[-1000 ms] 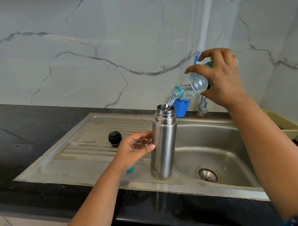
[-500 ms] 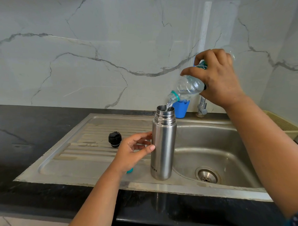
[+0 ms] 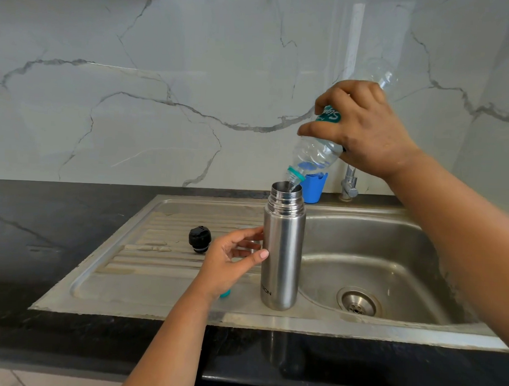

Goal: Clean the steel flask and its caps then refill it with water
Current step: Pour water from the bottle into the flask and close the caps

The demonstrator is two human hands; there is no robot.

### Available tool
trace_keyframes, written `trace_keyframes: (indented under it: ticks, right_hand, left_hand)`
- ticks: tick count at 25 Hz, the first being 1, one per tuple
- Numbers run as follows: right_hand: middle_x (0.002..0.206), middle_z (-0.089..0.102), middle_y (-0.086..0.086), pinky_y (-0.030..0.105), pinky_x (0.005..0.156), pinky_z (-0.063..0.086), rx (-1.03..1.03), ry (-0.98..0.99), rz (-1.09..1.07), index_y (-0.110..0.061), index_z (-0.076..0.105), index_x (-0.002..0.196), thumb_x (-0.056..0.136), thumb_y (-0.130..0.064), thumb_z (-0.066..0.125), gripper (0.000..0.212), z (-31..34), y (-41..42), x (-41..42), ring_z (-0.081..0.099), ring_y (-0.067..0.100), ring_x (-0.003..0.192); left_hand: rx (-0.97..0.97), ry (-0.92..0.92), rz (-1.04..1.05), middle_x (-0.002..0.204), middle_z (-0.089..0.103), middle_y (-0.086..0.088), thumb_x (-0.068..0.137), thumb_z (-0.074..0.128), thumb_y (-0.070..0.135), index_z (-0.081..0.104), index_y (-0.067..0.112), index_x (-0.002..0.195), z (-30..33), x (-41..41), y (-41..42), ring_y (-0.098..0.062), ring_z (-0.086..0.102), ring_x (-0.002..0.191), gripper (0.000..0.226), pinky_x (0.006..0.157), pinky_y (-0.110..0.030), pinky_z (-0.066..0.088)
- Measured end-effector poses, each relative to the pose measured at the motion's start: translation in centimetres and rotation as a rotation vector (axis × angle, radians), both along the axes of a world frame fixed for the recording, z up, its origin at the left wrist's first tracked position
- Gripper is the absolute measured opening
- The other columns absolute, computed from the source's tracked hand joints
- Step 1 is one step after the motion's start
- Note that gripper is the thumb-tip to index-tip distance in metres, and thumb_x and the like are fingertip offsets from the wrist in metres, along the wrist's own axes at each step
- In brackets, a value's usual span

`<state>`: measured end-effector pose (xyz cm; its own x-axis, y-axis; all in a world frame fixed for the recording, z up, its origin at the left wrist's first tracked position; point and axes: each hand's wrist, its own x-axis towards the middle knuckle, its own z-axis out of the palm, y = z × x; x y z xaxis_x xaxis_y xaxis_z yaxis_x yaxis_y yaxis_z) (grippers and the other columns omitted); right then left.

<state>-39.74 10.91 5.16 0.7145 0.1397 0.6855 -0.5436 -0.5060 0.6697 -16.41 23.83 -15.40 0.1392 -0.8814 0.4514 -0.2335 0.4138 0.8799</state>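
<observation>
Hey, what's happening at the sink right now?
A person is refilling a steel flask standing upright on the sink's drainboard. The right hand tips a plastic water bottle into its open mouth, while the left hand steadies the flask. A black cap lies on the drainboard, not yet on.

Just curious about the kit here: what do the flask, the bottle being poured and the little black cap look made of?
Flask: brushed steel, by its dull metallic sheen. Bottle: thin clear plastic, see-through and ribbed. Black cap: probably matte plastic, though its pale bottom ring might be metal.
</observation>
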Motion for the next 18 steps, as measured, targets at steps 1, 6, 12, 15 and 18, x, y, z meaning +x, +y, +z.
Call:
trace_keyframes:
  ticks: [1, 6, 12, 15, 18]
  right_hand:
    - [0.116, 0.056, 0.011, 0.045, 0.09, 0.035, -0.015, 0.018, 0.003, -0.029, 0.059, 0.12, 0.088, -0.009, 0.06, 0.038, 0.2, 0.1, 0.1, 0.047, 0.035, 0.113]
    - [0.115, 0.058, 0.01, 0.041, 0.091, 0.032, -0.121, 0.062, 0.01, -0.03, 0.056, 0.121, 0.093, -0.004, 0.051, 0.038, 0.9, 0.8, 0.3, 0.045, 0.031, 0.114]
    - [0.12, 0.055, 0.012, 0.042, 0.095, 0.032, -0.16, 0.132, -0.028, -0.03, 0.05, 0.127, 0.089, -0.004, 0.055, 0.046, 1.6, 1.5, 0.4, 0.045, 0.033, 0.117]
    - [0.119, 0.056, 0.011, 0.041, 0.096, 0.031, -0.163, 0.121, -0.028, -0.03, 0.05, 0.126, 0.089, -0.005, 0.056, 0.045, 1.8, 1.7, 0.5, 0.043, 0.032, 0.118]
    - [0.12, 0.055, 0.012, 0.041, 0.096, 0.032, -0.17, 0.127, -0.03, -0.03, 0.05, 0.127, 0.089, -0.006, 0.057, 0.045, 2.0, 2.0, 0.6, 0.043, 0.032, 0.119]
  left_hand:
    - [0.002, -0.001, -0.002, 0.111, 0.073, -0.002, 0.074, 0.078, 0.024, 0.068, 0.019, 0.121, 0.0, 0.0, 0.0, -0.021, 0.068, 0.102, 0.048, 0.093, -0.043, 0.056]
    - [0.004, -0.012, 0.006, 0.111, 0.073, 0.0, 0.074, 0.078, 0.025, 0.068, 0.022, 0.12, 0.2, -0.1, 0.2, -0.019, 0.068, 0.102, 0.047, 0.092, -0.041, 0.056]
    - [0.013, -0.013, 0.004, 0.11, 0.073, -0.001, 0.074, 0.078, 0.024, 0.068, 0.022, 0.12, 0.2, -0.1, 0.2, -0.02, 0.068, 0.102, 0.047, 0.092, -0.038, 0.056]
    - [0.024, -0.005, 0.004, 0.109, 0.073, -0.001, 0.074, 0.078, 0.023, 0.068, 0.023, 0.119, 0.4, -0.2, 0.3, -0.019, 0.068, 0.102, 0.046, 0.092, -0.037, 0.056]
    - [0.031, -0.011, 0.011, 0.11, 0.073, -0.002, 0.076, 0.078, 0.017, 0.068, 0.022, 0.12, 0.4, -0.1, 0.4, -0.018, 0.068, 0.102, 0.045, 0.092, -0.037, 0.056]
